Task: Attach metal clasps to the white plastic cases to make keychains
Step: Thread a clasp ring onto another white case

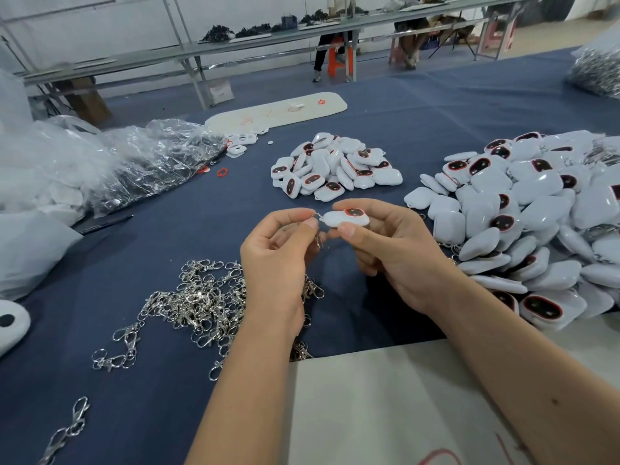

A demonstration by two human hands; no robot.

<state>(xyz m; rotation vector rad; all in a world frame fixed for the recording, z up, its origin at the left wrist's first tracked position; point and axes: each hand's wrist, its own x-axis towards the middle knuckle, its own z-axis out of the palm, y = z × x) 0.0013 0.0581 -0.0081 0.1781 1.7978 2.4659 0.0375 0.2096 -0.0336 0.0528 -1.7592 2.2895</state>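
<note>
Both hands raised, close together, forearms bare and angled in from the lower edge. Left hand (280,250) back toward the camera, fingers curled, thumb and forefinger pinching at the top right. Right hand (385,243) just beside it, thumb on the near side, fingers wrapped round from behind. The two thumb tips nearly touch.

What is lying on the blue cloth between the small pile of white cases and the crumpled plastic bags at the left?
In the head view, between the small pile of cases and the plastic bags lies bare blue cloth with one red ring near the bags.
</note>
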